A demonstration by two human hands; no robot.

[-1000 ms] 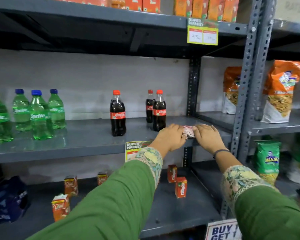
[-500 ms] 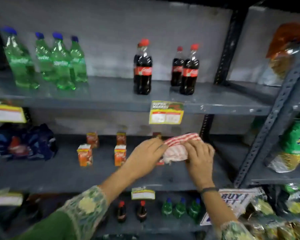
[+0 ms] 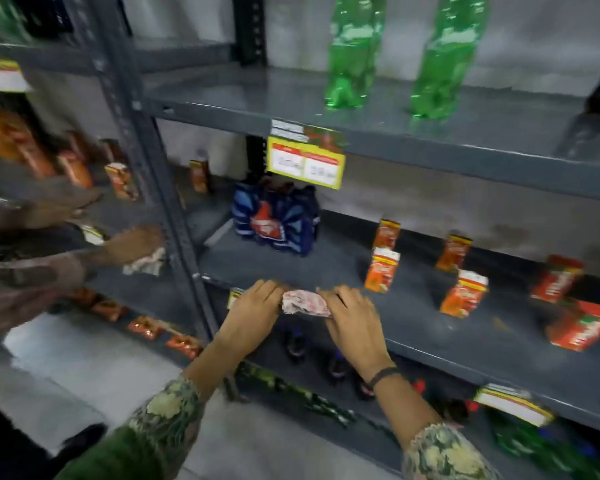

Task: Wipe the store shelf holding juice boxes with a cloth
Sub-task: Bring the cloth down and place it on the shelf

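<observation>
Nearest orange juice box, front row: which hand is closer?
Right. The right hand sits at the shelf's front edge just left of and below the juice box; the left hand is farther left, past the cloth bunched between both hands.

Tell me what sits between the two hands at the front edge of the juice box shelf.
In the head view, a bunched cloth lies between the left hand and right hand, both gripping it.

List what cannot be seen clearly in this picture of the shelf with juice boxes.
All in the head view:
- Price tag: numbers blurred by camera motion.
- Green bottles: tops cut off by the upper edge.
- Cloth: mostly bunched between the left hand and right hand, so its full shape is hidden.
- Dark bottles on the lower shelf: hidden behind both hands.
</observation>
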